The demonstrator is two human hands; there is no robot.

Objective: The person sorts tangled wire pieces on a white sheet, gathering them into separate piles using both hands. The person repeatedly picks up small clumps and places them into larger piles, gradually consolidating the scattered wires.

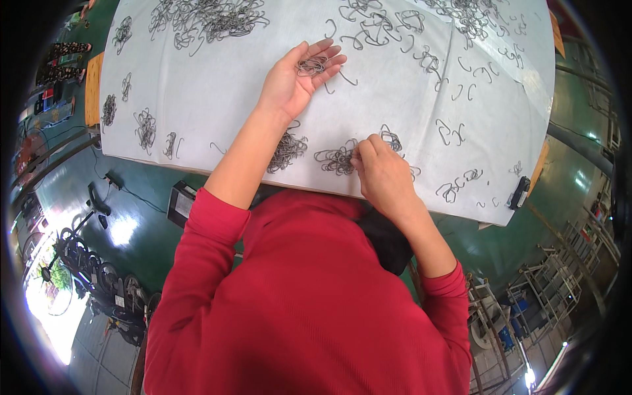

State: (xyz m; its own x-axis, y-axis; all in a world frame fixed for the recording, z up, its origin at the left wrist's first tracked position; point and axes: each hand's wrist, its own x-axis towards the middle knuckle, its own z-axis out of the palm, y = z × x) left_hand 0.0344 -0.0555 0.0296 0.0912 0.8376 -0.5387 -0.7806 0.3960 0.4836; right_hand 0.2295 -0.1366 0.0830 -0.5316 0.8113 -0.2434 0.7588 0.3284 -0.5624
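the left hand (291, 89) is turned palm up, its fingers spread wide and a little curled, with a small loose bunch of dark grey, bent-wire hooks (311, 65) lying across the palm and finger roots. its fingertips point toward two o'clock. the right hand (384, 170) is turned back up with its fingers curled in a narrow pinch, the tips down at a low tangled pile of grey wire hooks (336, 160); whether the fingertips meet, or have a hook between them, cannot be told.

that pile lies at nine o'clock from the right hand, touching its fingertips, which cover the pile's near end. a smaller cluster of curved grey hooks (391, 137) lies at twelve o'clock, just beside the knuckles. at six o'clock from the left hand is a dense mound of grey hooks (288, 153), partly hidden by the left forearm (245, 158).

a few loose hooks (349, 79) lie at four o'clock from the left hand, just beside its fingers. a large heap of grey hooks (227, 21) sits at ten o'clock from it, and scattered curved hooks (374, 29) at two o'clock. all rest on a table covered in a white sheet (210, 92). well apart, at three o'clock from the right hand, a small black box-shaped object (519, 193) sits at the table's edge.
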